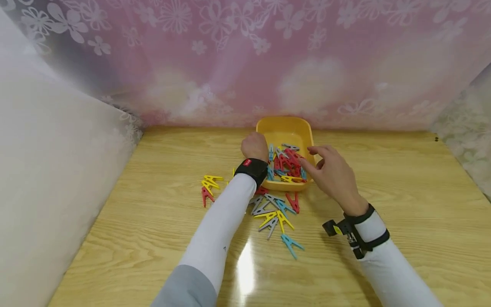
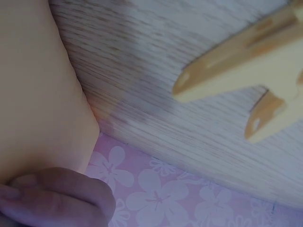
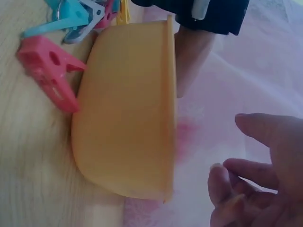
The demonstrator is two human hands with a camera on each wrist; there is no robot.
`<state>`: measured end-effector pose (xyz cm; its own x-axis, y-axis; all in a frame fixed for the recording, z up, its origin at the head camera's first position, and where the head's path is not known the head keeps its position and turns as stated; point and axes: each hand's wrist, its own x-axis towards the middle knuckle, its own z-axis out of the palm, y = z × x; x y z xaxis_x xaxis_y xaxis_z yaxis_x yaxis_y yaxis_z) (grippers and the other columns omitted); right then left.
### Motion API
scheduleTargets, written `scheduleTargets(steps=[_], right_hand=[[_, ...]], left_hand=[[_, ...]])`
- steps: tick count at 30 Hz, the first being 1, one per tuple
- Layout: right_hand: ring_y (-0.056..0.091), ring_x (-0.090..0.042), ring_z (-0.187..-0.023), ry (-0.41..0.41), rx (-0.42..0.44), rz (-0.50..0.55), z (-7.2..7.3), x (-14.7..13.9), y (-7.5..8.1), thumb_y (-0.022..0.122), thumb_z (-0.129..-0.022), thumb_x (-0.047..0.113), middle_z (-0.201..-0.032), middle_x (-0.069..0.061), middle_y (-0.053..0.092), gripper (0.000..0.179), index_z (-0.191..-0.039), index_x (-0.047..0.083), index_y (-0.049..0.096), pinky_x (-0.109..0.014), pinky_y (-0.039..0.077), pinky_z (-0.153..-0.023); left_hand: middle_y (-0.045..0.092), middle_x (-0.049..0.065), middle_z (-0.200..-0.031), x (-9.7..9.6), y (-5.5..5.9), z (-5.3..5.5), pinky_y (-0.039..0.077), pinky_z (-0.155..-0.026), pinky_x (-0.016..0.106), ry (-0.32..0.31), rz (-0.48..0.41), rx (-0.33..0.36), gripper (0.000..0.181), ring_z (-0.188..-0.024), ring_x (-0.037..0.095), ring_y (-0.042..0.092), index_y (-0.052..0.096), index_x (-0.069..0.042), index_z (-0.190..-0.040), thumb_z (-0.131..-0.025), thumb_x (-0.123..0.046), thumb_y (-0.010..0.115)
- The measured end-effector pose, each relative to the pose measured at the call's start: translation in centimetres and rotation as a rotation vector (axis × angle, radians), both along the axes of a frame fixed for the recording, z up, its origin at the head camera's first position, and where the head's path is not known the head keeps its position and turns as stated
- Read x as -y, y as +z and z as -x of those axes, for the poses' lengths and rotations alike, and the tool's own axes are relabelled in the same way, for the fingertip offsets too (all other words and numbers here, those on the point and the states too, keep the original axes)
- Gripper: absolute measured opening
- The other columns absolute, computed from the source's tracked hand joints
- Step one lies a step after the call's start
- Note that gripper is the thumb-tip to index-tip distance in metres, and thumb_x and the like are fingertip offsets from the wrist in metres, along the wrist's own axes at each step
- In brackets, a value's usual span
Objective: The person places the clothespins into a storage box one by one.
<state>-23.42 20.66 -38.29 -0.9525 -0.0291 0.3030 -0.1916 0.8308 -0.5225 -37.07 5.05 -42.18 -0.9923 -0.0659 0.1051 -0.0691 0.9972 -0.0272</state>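
A yellow plastic basin (image 1: 285,123) stands against the back curtain, holding a pile of red, blue, grey and yellow clothespins (image 1: 287,164). My left hand (image 1: 255,146) grips the basin's left side; from above its fingertips are hidden. In the left wrist view, curled fingers (image 2: 61,196) lie against the basin's outer wall (image 2: 38,94). Over the right rim is my right hand (image 1: 331,170), its thumb and fingers spread apart with nothing between them. A blurred red clothespin (image 3: 186,137) shows just past the rim in the right wrist view.
Loose clothespins lie on the wooden table (image 1: 153,221) in front of the basin, among them a blue clothespin (image 1: 291,245) nearest me. More yellow clothespins (image 1: 210,182) and a red clothespin (image 1: 206,196) lie left of my left forearm. A floral curtain (image 1: 245,68) hangs behind.
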Motion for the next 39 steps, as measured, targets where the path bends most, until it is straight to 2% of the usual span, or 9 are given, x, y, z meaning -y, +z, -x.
scheduleTargets(steps=[2,7,12,17,21,24,28,33,39], right_hand=[[0.055,-0.019,-0.071,0.006,0.013,0.008,0.0,-0.2,-0.2,0.059,-0.093,0.045,-0.111,-0.012,0.058,0.051,-0.121,0.003,0.062,-0.033,0.043,-0.053],[0.054,-0.017,-0.069,0.031,-0.011,0.058,-1.2,-0.6,-1.2,0.061,-0.094,0.032,-0.098,-0.008,0.061,0.032,-0.108,0.004,0.067,-0.033,0.042,-0.056],[0.053,-0.016,-0.067,0.03,0.017,0.052,-2.7,-0.8,-1.7,0.061,-0.094,0.031,-0.087,-0.004,0.063,0.026,-0.099,0.007,0.068,-0.032,0.041,-0.054],[0.055,-0.015,-0.065,0.011,0.186,0.015,-3.7,-0.7,-2.4,0.062,-0.092,0.033,-0.077,0.001,0.063,0.025,-0.096,0.009,0.07,-0.03,0.042,-0.051],[0.057,-0.015,-0.07,0.003,0.343,-0.031,-3.8,-0.6,-3.4,0.063,-0.091,0.038,-0.08,0.002,0.064,0.031,-0.1,0.01,0.071,-0.03,0.044,-0.054],[0.055,-0.015,-0.069,0.003,0.409,-0.048,-3.6,-0.5,-4.1,0.061,-0.091,0.041,-0.078,0.002,0.063,0.034,-0.1,0.01,0.072,-0.03,0.043,-0.055],[0.052,-0.015,-0.06,-0.013,0.431,-0.049,-3.3,0.3,-4.9,0.062,-0.089,0.045,-0.068,0.002,0.058,0.035,-0.089,0.011,0.071,-0.029,0.038,-0.05],[0.045,-0.016,-0.051,-0.056,0.424,-0.06,-2.9,1.3,-5.3,0.063,-0.085,0.055,-0.056,0.002,0.046,0.045,-0.071,0.013,0.059,-0.029,0.026,-0.045],[0.045,-0.017,-0.049,-0.098,0.405,-0.088,-2.3,2.2,-5.3,0.067,-0.082,0.051,-0.055,0.0,0.045,0.041,-0.075,0.012,0.058,-0.029,0.025,-0.042]], left_hand=[[0.067,-0.004,-0.087,-0.1,0.1,0.1,0.049,-0.055,0.024,-0.01,0.012,0.017,0.024,-0.07,0.009,0.063,0.071,-0.014,-0.099,-0.101,-0.022,0.048],[0.066,-0.004,-0.088,0.0,0.2,0.3,0.05,-0.056,0.024,-0.017,0.026,0.056,0.023,-0.071,0.009,0.064,0.07,-0.015,-0.1,-0.101,-0.023,0.048],[0.067,-0.003,-0.085,0.1,0.0,0.5,0.05,-0.055,0.025,-0.006,0.013,0.049,0.023,-0.069,0.009,0.064,0.071,-0.015,-0.098,-0.1,-0.024,0.05],[0.067,-0.002,-0.084,0.2,-0.3,0.6,0.05,-0.055,0.025,0.0,0.006,0.022,0.023,-0.069,0.01,0.064,0.07,-0.012,-0.101,-0.1,-0.024,0.05],[0.068,-0.002,-0.083,0.1,-0.2,0.5,0.051,-0.054,0.026,0.003,-0.014,0.0,0.027,-0.068,0.011,0.064,0.072,-0.013,-0.097,-0.101,-0.027,0.049],[0.067,-0.002,-0.083,-0.1,0.0,0.3,0.05,-0.053,0.026,0.001,-0.009,0.003,0.029,-0.066,0.01,0.064,0.073,-0.015,-0.095,-0.101,-0.03,0.049],[0.066,-0.004,-0.08,-0.1,-0.1,0.1,0.048,-0.051,0.024,0.003,0.013,0.011,0.026,-0.064,0.008,0.062,0.073,-0.017,-0.091,-0.1,-0.027,0.05],[0.063,-0.005,-0.075,-0.1,-0.2,-0.1,0.041,-0.045,0.023,-0.002,0.039,0.011,0.027,-0.059,0.006,0.059,0.072,-0.018,-0.086,-0.1,-0.028,0.051],[0.064,-0.003,-0.085,0.1,0.0,0.1,0.046,-0.049,0.023,-0.023,0.034,0.017,0.026,-0.065,0.008,0.062,0.072,-0.016,-0.095,-0.101,-0.026,0.048]])
